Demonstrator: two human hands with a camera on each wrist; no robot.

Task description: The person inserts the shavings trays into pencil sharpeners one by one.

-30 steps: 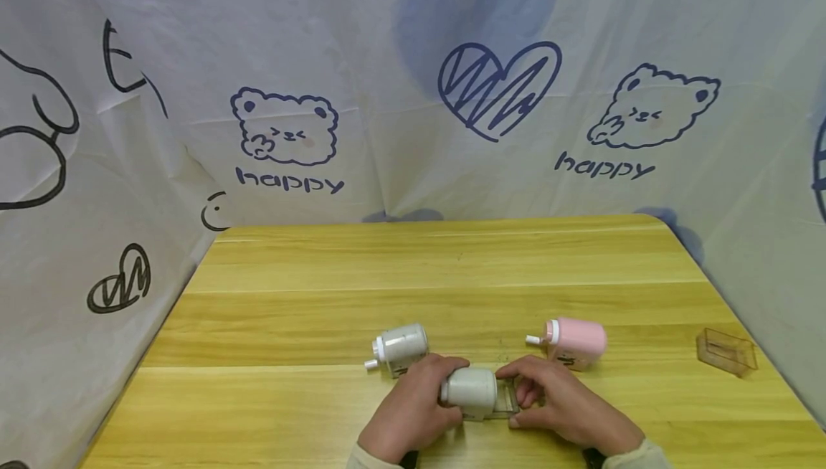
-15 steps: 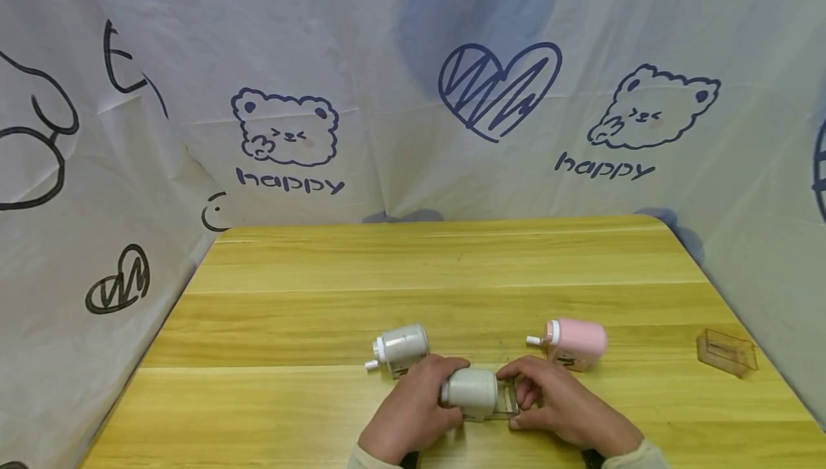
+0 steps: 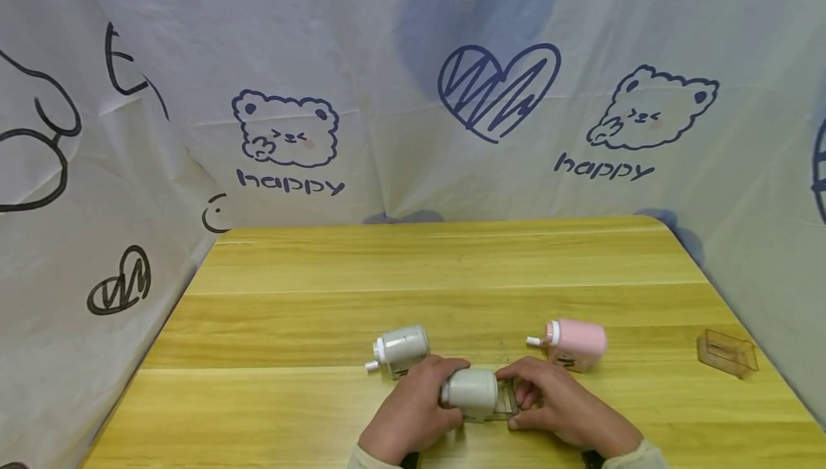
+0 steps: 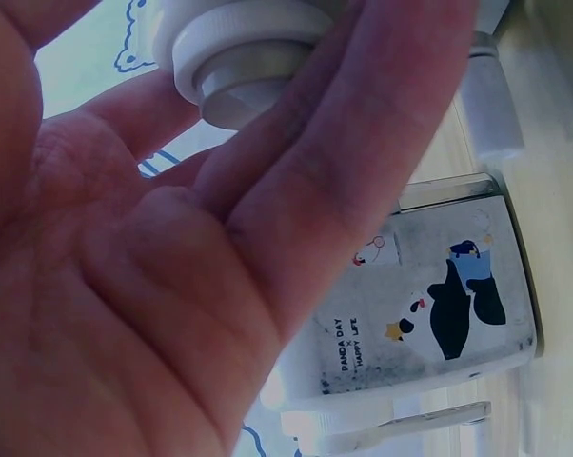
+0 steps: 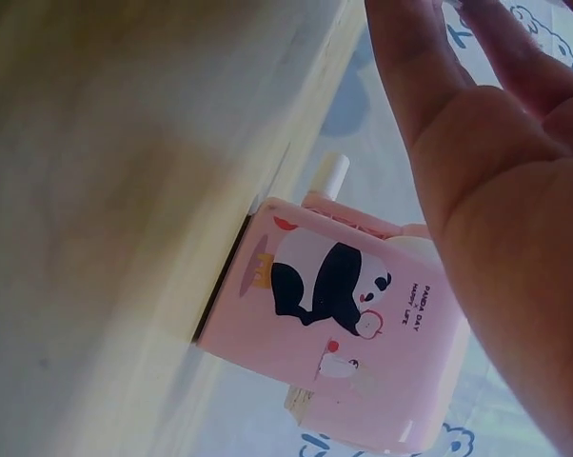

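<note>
Near the front of the table, my left hand (image 3: 413, 406) grips a grey-white pencil sharpener (image 3: 474, 389) from its left side. Its round white front end (image 4: 253, 62) shows between the fingers in the left wrist view. A clear dark-tinted shavings drawer (image 3: 506, 399) sticks out of the sharpener's right end. My right hand (image 3: 556, 399) pinches that drawer, thumb at the near side and index finger at the far side. Just behind my left hand lies a second grey crank sharpener (image 3: 406, 344), with a panda print. Beyond my right hand stands a pink crank sharpener (image 5: 363, 314).
A loose clear brown drawer (image 3: 726, 354) sits at the right edge of the wooden table (image 3: 310, 311). White cloth (image 3: 387, 96) printed with bears and hearts hangs behind and at both sides.
</note>
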